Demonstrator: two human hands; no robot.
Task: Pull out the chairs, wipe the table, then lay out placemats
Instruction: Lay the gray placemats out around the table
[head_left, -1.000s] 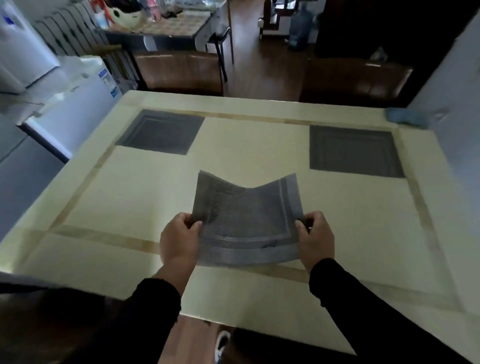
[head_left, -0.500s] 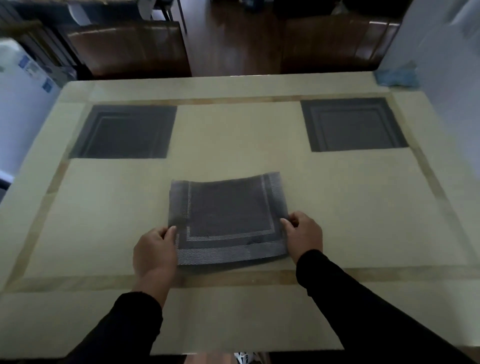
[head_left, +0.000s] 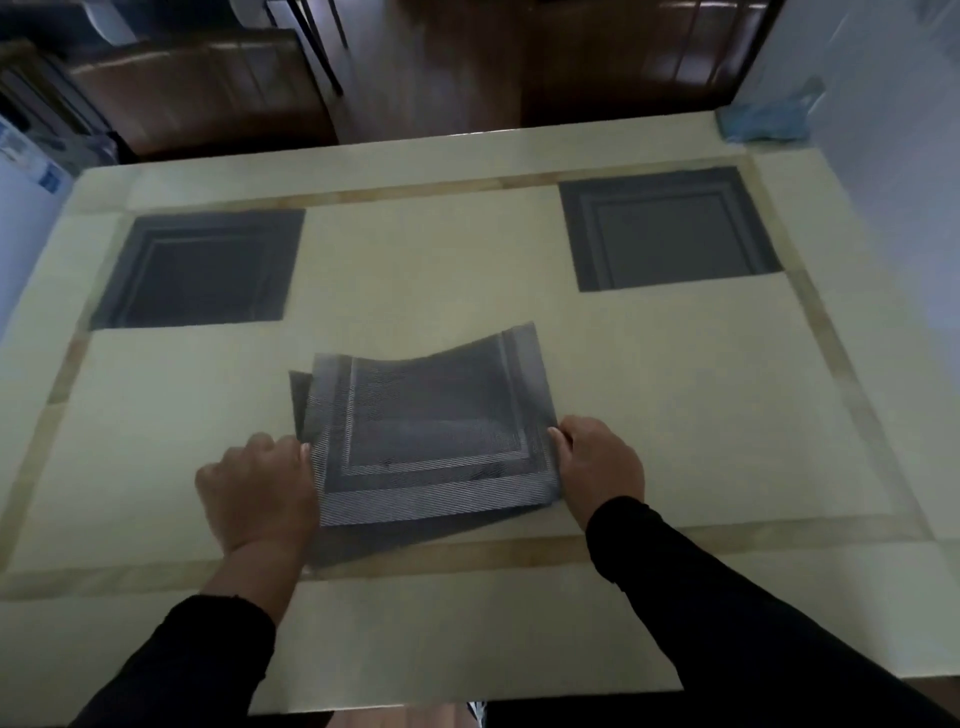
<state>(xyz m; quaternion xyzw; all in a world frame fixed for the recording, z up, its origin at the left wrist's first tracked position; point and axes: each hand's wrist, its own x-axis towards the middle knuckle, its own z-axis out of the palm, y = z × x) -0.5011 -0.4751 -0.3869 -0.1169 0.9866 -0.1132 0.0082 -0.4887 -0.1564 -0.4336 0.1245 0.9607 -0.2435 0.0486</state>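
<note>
1. Fingers: left hand (head_left: 257, 486) pinches the left edge of the placemat stack (head_left: 431, 431), centre frame. Thumb tip on top, other fingers hidden under the edge. Right hand (head_left: 602, 467) pinches the right edge the same way. Neither hand is loose.
2. Stack location: on the cream table (head_left: 675, 389), near side, touching the surface at its front edge. Back edge bows up off the table.
3. Handling, my read: woven mesh mats, light, semi-flexible. They sag in the middle but keep shape at the edges. Layers look prone to sliding, since a second mat peeks out at lower left. Best hold is opposite side edges, thumb on top.
4. Count, left to right:
- laid placemats: two, far-left placemat (head_left: 200, 267) upper left and far-right placemat (head_left: 667, 228) upper right, both flat;
- held stack: at least two layers, exact number unclear;
- brown chairs: two, left chair (head_left: 197, 83) and right chair (head_left: 639, 57), along the top of frame;
- blue cloth (head_left: 763, 119): one, upper right corner of the table.
</note>
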